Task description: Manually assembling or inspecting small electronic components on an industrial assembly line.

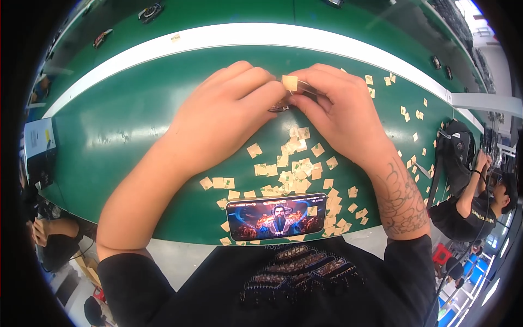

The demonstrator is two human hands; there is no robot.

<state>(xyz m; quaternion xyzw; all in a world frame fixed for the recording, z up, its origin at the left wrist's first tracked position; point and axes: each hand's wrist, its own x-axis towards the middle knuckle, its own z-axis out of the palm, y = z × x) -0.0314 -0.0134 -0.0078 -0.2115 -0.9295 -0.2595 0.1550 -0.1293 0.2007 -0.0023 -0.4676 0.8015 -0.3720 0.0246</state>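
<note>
My left hand [234,101] is closed, its fingertips around a small dark part [279,106] mostly hidden under them. Close against it, my right hand [343,103] pinches thin shiny metal strips that look like tweezers [309,89]. A pale yellow paper square [290,83] sits at the meeting point of both hands' fingertips; whether it is stuck to the part or held in the tweezers I cannot tell. Below the hands, many similar paper squares [297,177] lie scattered on the green table [109,163]. Nearest my body, a phone [276,217] with a lit screen rests among them.
A white strip [261,34] runs across the far side, with small dark devices [150,12] beyond it. More squares [403,110] lie at the right, near a dark bag [457,144]. A co-worker [479,207] sits at right; another person's hand [39,231] shows at left. A white box [39,139] stands at left.
</note>
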